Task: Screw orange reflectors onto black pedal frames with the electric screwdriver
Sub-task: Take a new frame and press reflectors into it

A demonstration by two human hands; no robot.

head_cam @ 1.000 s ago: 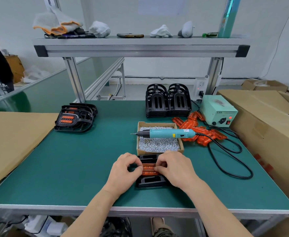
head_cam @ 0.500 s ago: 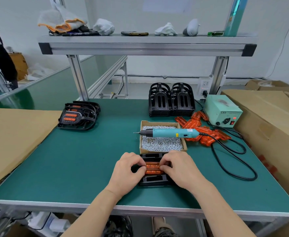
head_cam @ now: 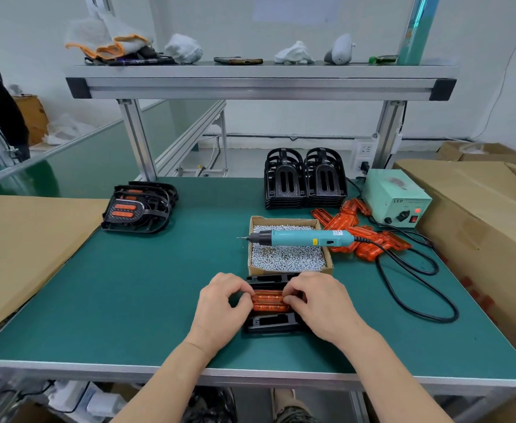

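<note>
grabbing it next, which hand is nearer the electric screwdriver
Right. The right hand is in front of the electric screwdriver; the left hand is off toward its tip.

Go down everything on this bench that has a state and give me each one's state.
orange reflector, lying in the pedal frame
pedal frame, flat on the table
left hand, pinching the reflector's left end
right hand, pinching its right end
electric screwdriver, lying unheld across the screw box
screw box, open, full of screws
power supply, red light lit
</note>
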